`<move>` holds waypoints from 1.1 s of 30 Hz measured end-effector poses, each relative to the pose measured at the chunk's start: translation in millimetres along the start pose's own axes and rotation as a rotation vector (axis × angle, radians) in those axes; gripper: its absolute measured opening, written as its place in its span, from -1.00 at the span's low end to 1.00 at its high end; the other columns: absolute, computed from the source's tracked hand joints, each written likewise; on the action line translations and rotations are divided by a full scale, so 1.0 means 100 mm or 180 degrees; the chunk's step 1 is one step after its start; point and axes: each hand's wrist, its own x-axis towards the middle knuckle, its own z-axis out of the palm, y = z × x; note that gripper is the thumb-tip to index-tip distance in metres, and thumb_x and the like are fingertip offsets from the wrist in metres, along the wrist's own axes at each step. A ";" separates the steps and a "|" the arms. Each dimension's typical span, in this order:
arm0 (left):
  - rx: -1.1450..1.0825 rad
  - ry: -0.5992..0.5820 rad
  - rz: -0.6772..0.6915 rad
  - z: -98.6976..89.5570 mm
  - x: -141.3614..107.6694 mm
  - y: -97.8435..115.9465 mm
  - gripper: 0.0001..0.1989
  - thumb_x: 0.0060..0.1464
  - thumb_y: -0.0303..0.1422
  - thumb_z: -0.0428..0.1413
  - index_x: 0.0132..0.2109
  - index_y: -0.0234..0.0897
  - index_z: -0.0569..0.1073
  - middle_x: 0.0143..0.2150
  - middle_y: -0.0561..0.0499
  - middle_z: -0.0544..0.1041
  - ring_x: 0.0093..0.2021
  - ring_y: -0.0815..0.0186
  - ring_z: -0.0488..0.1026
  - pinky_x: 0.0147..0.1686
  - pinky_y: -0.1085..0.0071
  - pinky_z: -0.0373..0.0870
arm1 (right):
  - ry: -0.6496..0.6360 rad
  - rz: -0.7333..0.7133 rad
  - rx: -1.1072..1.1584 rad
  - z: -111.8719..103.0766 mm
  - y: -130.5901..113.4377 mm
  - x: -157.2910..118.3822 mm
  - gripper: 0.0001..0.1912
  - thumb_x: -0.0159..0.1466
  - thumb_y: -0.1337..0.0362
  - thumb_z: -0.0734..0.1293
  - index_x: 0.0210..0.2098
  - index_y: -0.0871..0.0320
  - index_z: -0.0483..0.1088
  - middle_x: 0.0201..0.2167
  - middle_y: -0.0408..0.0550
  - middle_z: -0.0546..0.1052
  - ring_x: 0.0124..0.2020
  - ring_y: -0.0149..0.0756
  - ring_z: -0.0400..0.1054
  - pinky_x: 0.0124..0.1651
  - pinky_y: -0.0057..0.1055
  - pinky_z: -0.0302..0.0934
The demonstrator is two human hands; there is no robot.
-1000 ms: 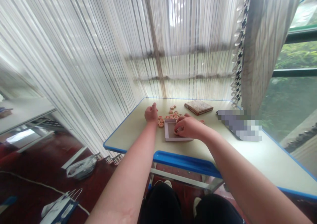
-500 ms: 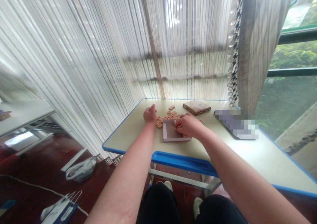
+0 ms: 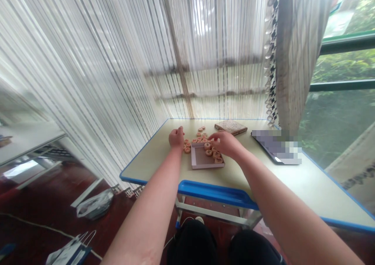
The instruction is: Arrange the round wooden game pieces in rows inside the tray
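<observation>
While the left hand curls closed, the right hand's hold unclear, round tan discs bear illegible characters.

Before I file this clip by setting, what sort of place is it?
Probably a classroom or study room: a desk with a blue front trough, a string curtain, and a window onto greenery.
</observation>
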 end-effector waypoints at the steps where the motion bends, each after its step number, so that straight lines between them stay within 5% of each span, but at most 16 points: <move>1: -0.0010 -0.0002 -0.0014 0.00 0.00 0.01 -0.64 -0.06 -0.08 -0.04 -0.58 -0.26 0.34 -0.60 0.03 0.42 -0.54 0.35 0.34 -0.45 0.41 0.24 | 0.0220 0.0126 0.0069 -0.01 0.05 0.02 -0.72 0.10 0.28 0.22 -0.23 0.07 0.48 -0.30 -0.07 0.48 -0.32 -0.32 0.32 -0.24 -0.43 0.14; 6: -0.0080 -0.0291 -0.0112 -0.01 -0.08 0.08 -0.72 -0.11 -0.18 -0.01 -0.60 -0.26 0.34 -0.60 0.04 0.40 -0.56 0.37 0.31 -0.47 0.43 0.23 | 0.0984 0.0452 0.0230 0.01 0.28 0.08 -0.66 0.17 0.24 0.16 -0.13 0.15 0.43 -0.30 -0.02 0.48 -0.27 -0.28 0.32 -0.17 -0.39 0.14; 11: -0.0341 -0.0639 -0.0227 -0.03 -0.13 0.12 -0.87 -0.18 -0.36 -0.03 -0.56 -0.26 0.37 -0.56 0.03 0.43 -0.52 0.36 0.32 -0.49 0.44 0.23 | 0.0436 0.0135 0.0079 0.18 0.36 0.13 -0.65 0.23 0.17 0.13 -0.13 0.13 0.44 -0.19 -0.01 0.50 -0.13 -0.26 0.31 -0.03 -0.36 0.10; 17: -0.0643 -0.0635 -0.0426 -0.05 -0.08 0.06 -0.80 -0.24 -0.43 -0.14 -0.53 -0.25 0.38 -0.50 0.00 0.47 -0.48 0.35 0.33 -0.52 0.44 0.22 | -0.0353 -0.0141 -0.0311 0.22 0.33 0.15 -0.45 0.33 0.06 -0.07 -0.14 0.17 0.44 -0.08 0.05 0.46 0.02 -0.22 0.23 0.07 -0.29 -0.01; 22: -0.0803 -0.0604 -0.0491 -0.04 -0.07 0.03 -0.79 -0.23 -0.43 -0.15 -0.52 -0.26 0.38 -0.51 0.00 0.46 -0.50 0.37 0.32 -0.52 0.45 0.23 | -0.0266 0.0055 -0.0752 0.13 0.38 0.12 -0.44 0.32 0.08 -0.06 -0.25 0.21 0.48 -0.14 0.13 0.47 0.00 -0.18 0.24 0.06 -0.24 -0.03; 28: -0.0641 -0.0507 -0.0445 -0.04 -0.12 0.06 -0.77 -0.16 -0.42 -0.17 -0.53 -0.26 0.37 -0.55 -0.01 0.44 -0.49 0.35 0.33 -0.51 0.45 0.23 | -0.0207 0.0243 -0.0673 0.15 0.45 0.15 -0.64 0.19 0.29 0.16 -0.06 0.15 0.41 0.00 0.05 0.40 0.03 -0.21 0.21 0.06 -0.33 0.01; 33: -0.0504 -0.0492 -0.0367 -0.03 -0.11 0.04 -0.77 -0.13 -0.40 -0.17 -0.54 -0.25 0.36 -0.56 0.00 0.43 -0.49 0.34 0.34 -0.50 0.44 0.24 | -0.0180 0.0500 -0.0621 0.16 0.49 0.15 -0.71 0.13 0.25 0.22 -0.22 0.11 0.50 -0.13 0.04 0.49 -0.02 -0.14 0.25 -0.03 -0.32 0.11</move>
